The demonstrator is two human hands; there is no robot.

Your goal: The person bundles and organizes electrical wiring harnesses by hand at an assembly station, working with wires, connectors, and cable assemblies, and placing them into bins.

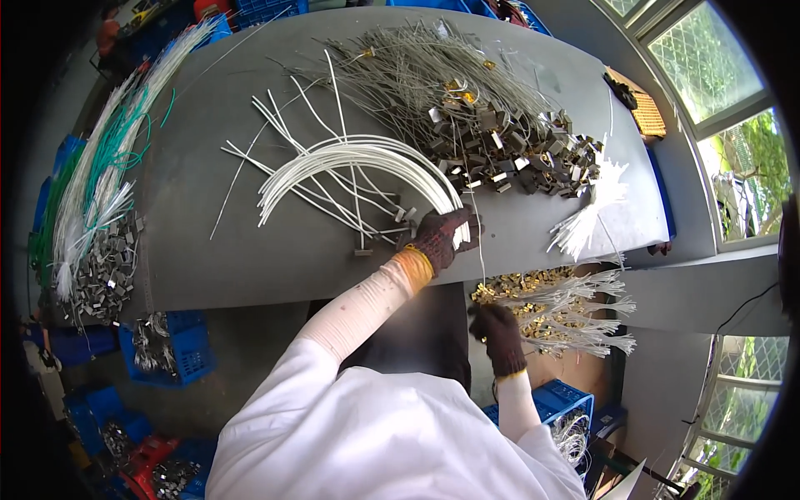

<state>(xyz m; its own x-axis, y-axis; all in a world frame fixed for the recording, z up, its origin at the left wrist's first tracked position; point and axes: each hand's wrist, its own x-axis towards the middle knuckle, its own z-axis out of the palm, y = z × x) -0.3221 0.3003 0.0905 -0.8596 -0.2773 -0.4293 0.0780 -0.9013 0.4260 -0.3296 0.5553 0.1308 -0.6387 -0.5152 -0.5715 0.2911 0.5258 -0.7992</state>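
My left hand [440, 240], in a dark work glove with a yellow cuff, is closed around one end of a bundle of white cables [350, 150]. The bundle arches up and left over the table. My right hand [497, 333], gloved the same way, is lower right beside a heap of brass-coloured end pieces [517, 292] on white strands. Its fingers look curled, but what they hold is hidden. One thin white cable [480, 237] runs down from the metal-block pile past my left hand towards the right. Loose white cables with metal blocks [363, 252] lie under the bundle.
A big pile of grey cables with metal blocks [508, 154] covers the back right of the grey table [217, 267]. White cable ends [587, 212] fan out near its right edge. More cables [108, 167] lie at left. Blue crates [192, 346] stand below, and windows [708, 67] are at right.
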